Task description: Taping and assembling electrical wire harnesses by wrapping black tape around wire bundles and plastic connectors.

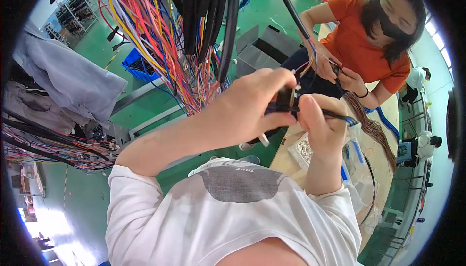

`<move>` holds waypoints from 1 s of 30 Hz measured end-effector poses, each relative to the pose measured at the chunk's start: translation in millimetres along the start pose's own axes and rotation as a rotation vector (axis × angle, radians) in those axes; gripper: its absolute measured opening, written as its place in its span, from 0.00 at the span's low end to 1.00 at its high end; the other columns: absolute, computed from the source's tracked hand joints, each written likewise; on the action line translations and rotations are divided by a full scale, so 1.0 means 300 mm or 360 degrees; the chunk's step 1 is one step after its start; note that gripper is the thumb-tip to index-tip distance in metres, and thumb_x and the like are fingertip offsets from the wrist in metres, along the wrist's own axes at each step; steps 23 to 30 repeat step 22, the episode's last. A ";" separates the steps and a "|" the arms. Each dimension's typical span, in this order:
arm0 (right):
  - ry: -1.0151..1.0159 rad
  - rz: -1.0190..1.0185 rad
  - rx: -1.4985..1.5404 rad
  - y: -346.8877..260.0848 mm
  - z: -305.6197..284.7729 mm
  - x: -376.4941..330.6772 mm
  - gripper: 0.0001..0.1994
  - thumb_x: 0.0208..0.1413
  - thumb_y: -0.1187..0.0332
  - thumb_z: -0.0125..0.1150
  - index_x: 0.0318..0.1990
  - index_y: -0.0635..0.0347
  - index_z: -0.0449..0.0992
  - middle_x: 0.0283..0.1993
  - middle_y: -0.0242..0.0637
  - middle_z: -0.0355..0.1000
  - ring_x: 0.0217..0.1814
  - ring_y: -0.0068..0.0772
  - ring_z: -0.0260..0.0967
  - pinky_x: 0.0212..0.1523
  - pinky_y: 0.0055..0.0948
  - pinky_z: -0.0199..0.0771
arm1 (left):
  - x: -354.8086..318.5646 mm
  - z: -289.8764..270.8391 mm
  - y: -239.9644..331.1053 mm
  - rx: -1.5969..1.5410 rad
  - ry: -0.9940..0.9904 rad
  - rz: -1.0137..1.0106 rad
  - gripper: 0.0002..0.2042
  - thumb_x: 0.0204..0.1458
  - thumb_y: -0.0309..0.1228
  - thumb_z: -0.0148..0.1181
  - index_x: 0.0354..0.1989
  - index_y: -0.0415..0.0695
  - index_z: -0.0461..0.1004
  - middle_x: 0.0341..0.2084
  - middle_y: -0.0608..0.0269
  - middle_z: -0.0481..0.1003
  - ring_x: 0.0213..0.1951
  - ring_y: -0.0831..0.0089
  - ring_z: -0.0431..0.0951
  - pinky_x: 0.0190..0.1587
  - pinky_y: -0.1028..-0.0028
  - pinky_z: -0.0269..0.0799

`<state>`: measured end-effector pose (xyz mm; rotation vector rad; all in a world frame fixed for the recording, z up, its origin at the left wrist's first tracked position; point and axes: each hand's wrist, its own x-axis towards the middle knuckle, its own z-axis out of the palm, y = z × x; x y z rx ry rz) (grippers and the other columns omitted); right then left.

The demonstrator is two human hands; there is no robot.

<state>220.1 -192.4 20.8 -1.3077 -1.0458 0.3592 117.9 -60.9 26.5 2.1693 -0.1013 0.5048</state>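
Observation:
In front of my chest, my left hand (252,98) is closed, its thumb and fingers pinching a small black connector (285,97). Right beside it, my right hand (321,128) is also closed. Its thumb and fingers grip a black-sleeved cable (332,114), from which blue wires (350,121) stick out on the right. The cable seems to run toward the connector, but my fingers hide where they meet. A thin pale strip (263,140) shows just below my left hand.
Bundles of coloured wires (155,28) and black sleeved cables (206,18) hang at the upper left. A co-worker in an orange top (357,43) handles a cable opposite. On the wooden table (284,161) lie a tray of small parts (304,150) and brown wires (371,125). A blue crate (138,67) stands behind.

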 end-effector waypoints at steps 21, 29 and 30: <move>0.0134 0.0369 0.0646 -0.022 -0.005 -0.028 0.16 0.53 0.70 0.44 0.14 0.62 0.62 0.09 0.28 0.54 0.10 0.15 0.45 0.12 0.18 0.41 | -0.063 -0.033 -0.022 -0.1038 -0.0050 0.0348 0.12 0.45 0.32 0.57 0.37 0.39 0.69 0.26 0.65 0.67 0.25 0.76 0.65 0.26 0.79 0.60; 0.0186 0.0380 0.0649 -0.022 -0.006 -0.025 0.15 0.52 0.69 0.47 0.16 0.65 0.66 0.10 0.29 0.55 0.11 0.15 0.47 0.13 0.18 0.41 | -0.070 -0.031 -0.024 -0.1045 -0.0042 0.0340 0.12 0.45 0.32 0.57 0.37 0.39 0.69 0.26 0.65 0.67 0.25 0.76 0.65 0.26 0.79 0.60; 0.0186 0.0380 0.0649 -0.022 -0.006 -0.025 0.15 0.52 0.69 0.47 0.16 0.65 0.66 0.10 0.29 0.55 0.11 0.15 0.47 0.13 0.18 0.41 | -0.070 -0.031 -0.024 -0.1045 -0.0042 0.0340 0.12 0.45 0.32 0.57 0.37 0.39 0.69 0.26 0.65 0.67 0.25 0.76 0.65 0.26 0.79 0.60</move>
